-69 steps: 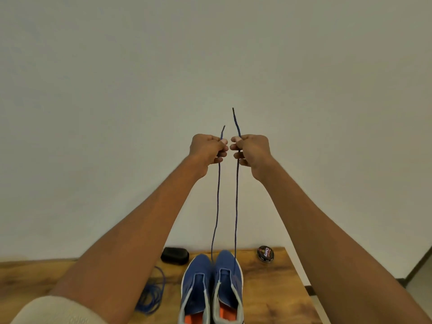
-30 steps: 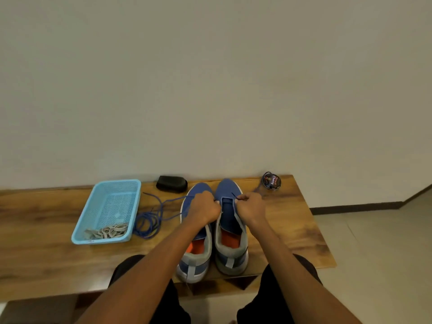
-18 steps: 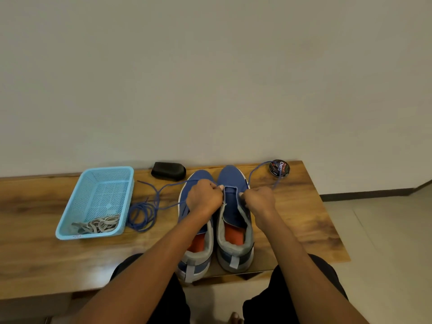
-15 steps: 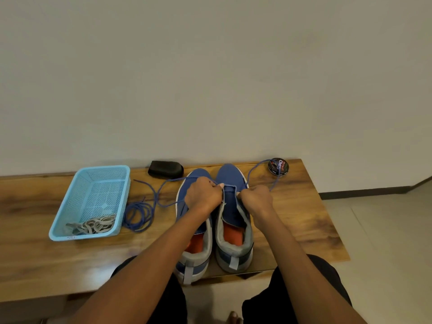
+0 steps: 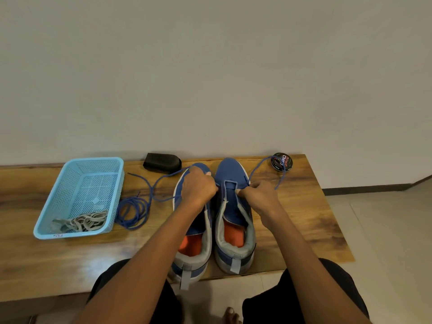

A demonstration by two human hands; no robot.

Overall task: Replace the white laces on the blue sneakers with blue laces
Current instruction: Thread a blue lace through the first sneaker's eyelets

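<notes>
1. Two blue sneakers stand side by side on the wooden desk, toes toward the wall, heels at the near edge; both show orange insoles and grey collars.
2. The right sneaker carries a blue lace through eyelets near its toe.
3. The left hand lies over the forefoot of the left sneaker, fingers curled and pinching one run of that lace at the inner edge of the right sneaker's throat.
4. From this hand the lace trails left across the desk, and its tip lies near the basket.
5. The right hand sits at the outer side of the right sneaker, fingers curled, pinching the other run of the lace.
6. That run loops out to the right, passes over a round shoe-polish tin at the far edge of the desk, and comes back down to end just right of the hand.
7. A second blue lace lies coiled on the desk between the left sneaker and a light blue plastic basket.
8. In the near end of the basket lies a heap of pale laces.
9. A black object, which I cannot identify, rests against the wall behind the left sneaker.
10. The person's dark-clad knees show below the desk edge.
</notes>
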